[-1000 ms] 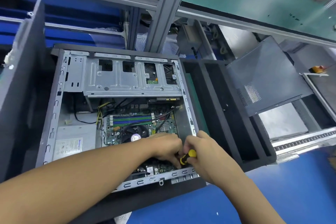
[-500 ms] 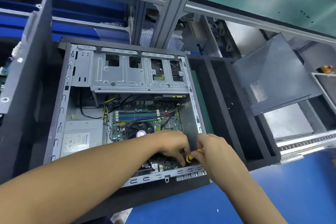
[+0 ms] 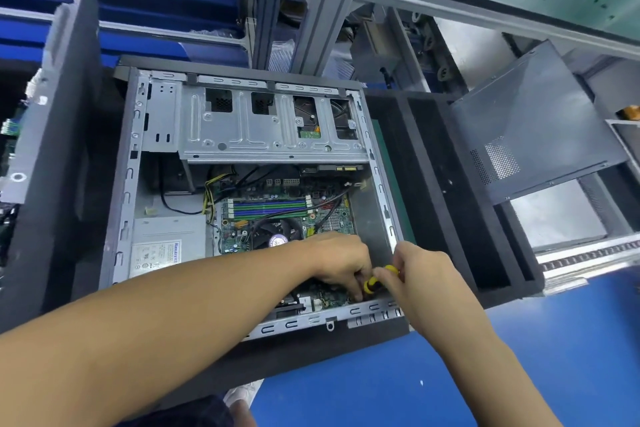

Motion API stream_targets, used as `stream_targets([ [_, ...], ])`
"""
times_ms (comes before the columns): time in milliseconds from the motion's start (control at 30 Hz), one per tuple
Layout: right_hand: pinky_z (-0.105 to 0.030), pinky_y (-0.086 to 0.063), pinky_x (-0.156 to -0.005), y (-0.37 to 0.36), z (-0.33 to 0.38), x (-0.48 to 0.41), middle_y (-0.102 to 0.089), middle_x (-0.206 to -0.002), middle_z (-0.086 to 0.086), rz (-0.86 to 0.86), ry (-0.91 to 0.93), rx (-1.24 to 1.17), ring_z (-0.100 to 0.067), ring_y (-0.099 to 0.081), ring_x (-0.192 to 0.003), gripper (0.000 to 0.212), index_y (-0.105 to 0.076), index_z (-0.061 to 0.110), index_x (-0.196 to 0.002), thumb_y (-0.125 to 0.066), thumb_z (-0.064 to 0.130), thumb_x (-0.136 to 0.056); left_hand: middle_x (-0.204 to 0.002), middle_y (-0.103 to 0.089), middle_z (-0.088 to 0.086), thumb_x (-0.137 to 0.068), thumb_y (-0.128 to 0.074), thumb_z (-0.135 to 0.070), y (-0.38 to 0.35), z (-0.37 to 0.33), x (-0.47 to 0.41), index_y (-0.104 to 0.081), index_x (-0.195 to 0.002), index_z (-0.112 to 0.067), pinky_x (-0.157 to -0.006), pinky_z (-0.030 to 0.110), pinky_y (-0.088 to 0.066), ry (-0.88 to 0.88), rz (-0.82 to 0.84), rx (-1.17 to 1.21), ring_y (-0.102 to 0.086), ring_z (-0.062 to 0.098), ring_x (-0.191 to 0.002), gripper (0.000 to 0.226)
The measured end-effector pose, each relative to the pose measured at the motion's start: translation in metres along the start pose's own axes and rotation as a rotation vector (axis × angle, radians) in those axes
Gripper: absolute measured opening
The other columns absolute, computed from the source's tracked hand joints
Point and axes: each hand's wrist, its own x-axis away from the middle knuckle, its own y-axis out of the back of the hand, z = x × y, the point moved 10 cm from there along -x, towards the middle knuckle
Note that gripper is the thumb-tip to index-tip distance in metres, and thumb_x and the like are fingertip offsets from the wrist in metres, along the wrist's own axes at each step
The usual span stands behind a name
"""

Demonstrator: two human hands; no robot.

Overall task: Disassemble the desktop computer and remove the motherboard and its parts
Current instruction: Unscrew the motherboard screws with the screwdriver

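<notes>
My right grip (image 3: 420,276) clamps the yellow screwdriver (image 3: 370,285) over the motherboard (image 3: 239,230); my left grip (image 3: 341,258) curls beside it, whether holding I cannot tell.

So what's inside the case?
Visible: motherboard with fan and memory slots, power supply, drive cage, cables. The left hand and right hand hold a screwdriver; its tip is hidden.
</notes>
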Motion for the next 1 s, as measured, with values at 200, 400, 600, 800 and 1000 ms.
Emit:
stream_targets([
  [200,-0.023,-0.039,-0.060,-0.002,0.019,-0.002,-0.046,-0.100,0.005,0.085,0.130,0.017,-0.009,-0.047,-0.075,0.017,-0.056,0.023,-0.096,-0.061,0.008,-0.093,-0.070,-0.067,-0.002,-0.079,-0.073,-0.053,-0.001,0.004,0.001,-0.069,-0.086,-0.022,-0.055,0.027,-0.042,0.025,-0.006,0.044,-0.060,0.019,-0.069,0.032],
  [400,-0.025,-0.047,-0.064,-0.005,0.014,-0.004,-0.043,-0.096,0.006,0.080,0.106,-0.089,-0.014,-0.051,-0.080,0.009,-0.058,0.024,-0.096,-0.066,0.023,-0.092,-0.069,-0.066,-0.004,-0.078,-0.075,-0.051,-0.004,0.007,0.001,-0.064,-0.074,-0.026,-0.052,0.024,-0.038,0.075,0.026,0.071,-0.059,0.014,-0.063,0.027],
  [600,-0.030,-0.031,-0.045,0.003,-0.004,-0.004,-0.049,-0.077,-0.002,-0.027,-0.099,0.028,-0.020,-0.044,-0.058,0.039,-0.044,0.016,-0.085,-0.063,0.049,-0.092,-0.077,-0.069,-0.007,-0.078,-0.073,-0.056,-0.004,0.006,-0.002,-0.072,-0.091,-0.030,-0.060,0.029,-0.049,0.071,0.017,-0.007,-0.063,0.015,-0.075,0.029],
  [800,-0.035,-0.046,-0.061,0.001,0.012,-0.002,-0.050,-0.097,-0.003,0.066,0.036,0.023,-0.024,-0.054,-0.078,0.013,-0.051,0.016,-0.091,-0.063,0.011,-0.091,-0.072,-0.067,-0.005,-0.077,-0.075,-0.050,-0.006,0.006,-0.002,-0.069,-0.086,-0.023,-0.058,0.029,-0.047,0.024,-0.013,0.051,-0.061,0.016,-0.069,0.029],
  [1000,-0.034,-0.046,-0.060,-0.009,0.013,0.004,-0.039,-0.097,0.001,0.151,0.087,-0.012,-0.014,-0.046,-0.070,0.023,-0.056,0.025,-0.090,-0.062,0.003,-0.086,-0.069,-0.068,-0.010,-0.076,-0.074,-0.049,-0.012,0.012,-0.002,-0.066,-0.080,-0.027,-0.052,0.021,-0.034,0.079,0.021,0.070,-0.062,0.006,-0.066,0.024],
])
